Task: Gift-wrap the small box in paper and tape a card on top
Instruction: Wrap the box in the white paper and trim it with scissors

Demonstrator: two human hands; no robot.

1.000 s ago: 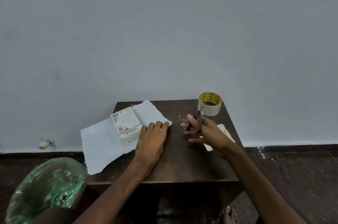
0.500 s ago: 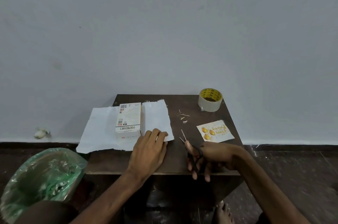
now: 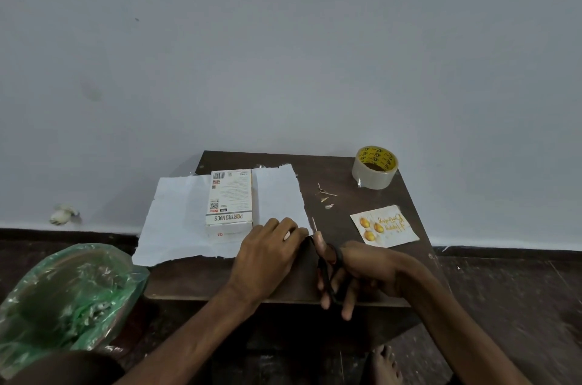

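Well, the small box (image 3: 231, 199) lies flat just left of the frame's centre. It is a white printed cardboard oblong with barcodes and a brand name on its face, and it rests on the paper (image 3: 176, 221). The paper is a thin, matte white sheet with ragged, torn-looking edges, and its left part hangs past the edge of the dark brown wood-grain tabletop (image 3: 346, 177).

The left hand (image 3: 267, 255) sits at the sheet's lower right corner, knuckles raised, with its fingers curled down over the corner and holding it. Just right of it, the right hand (image 3: 362, 271) grips a pair of scissors (image 3: 327, 271), thumb and fingers threaded through the black looped handles. The blades point up the frame toward the paper's right edge, though I cannot make out how far apart they stand.

Further right lies the card (image 3: 385, 225), a cream rectangle printed with three round yellow shapes and gold script. Above it, at the tabletop's far right corner, stands a roll of clear glossy tape (image 3: 374, 167) with a yellow printed core. Thin pale scraps (image 3: 326, 195) are scattered between the paper and the tape.

At the lower left sits a round bin (image 3: 69, 293) lined with crinkled green plastic. A plain grey wall fills the upper frame.
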